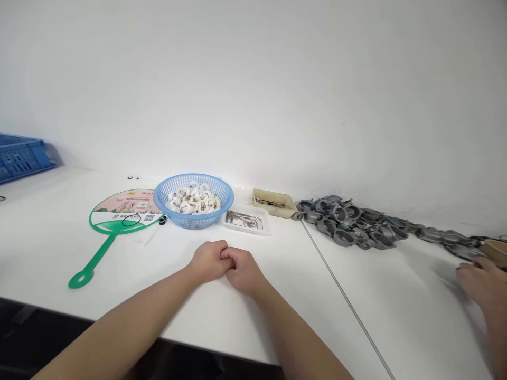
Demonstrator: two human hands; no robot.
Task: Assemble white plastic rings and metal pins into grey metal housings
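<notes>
My left hand (pixel 209 261) and my right hand (pixel 244 270) rest together on the white table (pixel 222 322), their curled fingers touching. Both hands are closed; whether anything lies inside them is hidden. Behind them stands a blue basket (pixel 194 221) full of white ring-shaped parts (pixel 196 199). Just right of the basket, a shallow white tray (pixel 263 228) holds thin dark strips (pixel 245 219). A beige bin (pixel 283 211) with a few slim pieces inside sits farther back, near the wall.
A green-handled fan (pixel 97 258) lies at the left, with a black ring on it. A blue crate (pixel 24 157) is at the far left. Grey metal parts (pixel 344 224) are heaped at the right, beyond a thin rod (pixel 344 295). Another person's hand (pixel 485 282) is at the right edge.
</notes>
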